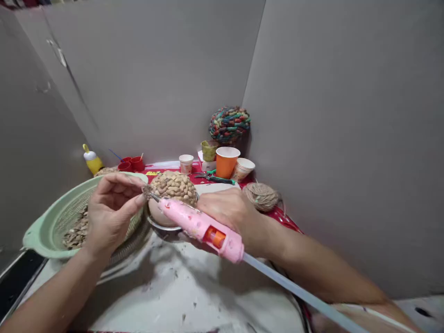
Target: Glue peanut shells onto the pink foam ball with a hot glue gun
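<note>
grey cardboard walls close us in on three sides, and before us lies a white sheet (pixel 180 286) flecked with scraps, with a red cloth (pixel 287 219) showing beyond it. our left hand (pixel 111 212) is raised above a pale green colander (pixel 38 231), thumb and forefinger pinched together on a small shell piece (pixel 147 189) held right at the metal tip of the glue gun. our right hand (pixel 232 212) is wrapped around the pink glue gun (pixel 201 227), fingers closed over its body, nozzle pointing left toward the pinched piece; a clear glue stick (pixel 305 296) trails out of its back toward the lower right. just behind the nozzle sits a shell-covered dome (pixel 173 186), resting in a metal bowl (pixel 163 225) between our two hands. the colander holds a heap of loose shells (pixel 77 230) and touches the bowl's left side. a ball of twine (pixel 262 196) lies just beyond our right wrist. farther back stand an orange cup (pixel 226 162), a small paper cup (pixel 186 163) to its left and a tilted paper cup (pixel 244 167) to its right, with green-handled scissors (pixel 215 178) lying in front of them. a multicoloured braided ball (pixel 229 124) sits in the corner, and a yellow bottle (pixel 92 159) stands at the far left near two red pots (pixel 133 163).
</note>
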{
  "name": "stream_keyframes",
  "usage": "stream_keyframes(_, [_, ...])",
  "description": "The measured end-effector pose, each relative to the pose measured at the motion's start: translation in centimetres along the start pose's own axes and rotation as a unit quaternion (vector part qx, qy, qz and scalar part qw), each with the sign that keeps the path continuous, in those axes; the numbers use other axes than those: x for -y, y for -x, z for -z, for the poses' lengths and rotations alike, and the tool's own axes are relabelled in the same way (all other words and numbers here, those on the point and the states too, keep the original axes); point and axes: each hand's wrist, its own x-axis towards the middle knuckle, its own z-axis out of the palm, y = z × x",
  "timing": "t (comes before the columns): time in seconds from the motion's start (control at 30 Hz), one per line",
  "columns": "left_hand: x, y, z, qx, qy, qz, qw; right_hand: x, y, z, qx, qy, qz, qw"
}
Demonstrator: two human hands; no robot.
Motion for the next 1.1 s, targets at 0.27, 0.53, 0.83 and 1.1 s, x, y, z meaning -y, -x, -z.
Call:
stream_keyframes(0.27, [0.02, -0.25, -0.26, -0.018, 0.005, -0.016, 1.000, -0.10, -0.13, -0.05, -0.011, -0.005, -0.001, 1.000])
stream_keyframes(0.53, [0.04, -0.43, 0.00, -0.016, -0.001, -0.052, 0.999, -0.02, -0.15, -0.19, -0.034, 0.008, 0.003, 0.999])
stream_keyframes(0.83, [0.40, 0.33, 0.16, -0.007, -0.068, -0.076, 0.995, 0.03, -0.26, -0.25, -0.014, -0.002, -0.002, 1.000])
stream_keyframes(1.1, [0.59, 0.51, 0.02, -0.010, -0.084, -0.104, 0.991, -0.05, -0.17, -0.42, -0.017, -0.006, 0.010, 1.000])
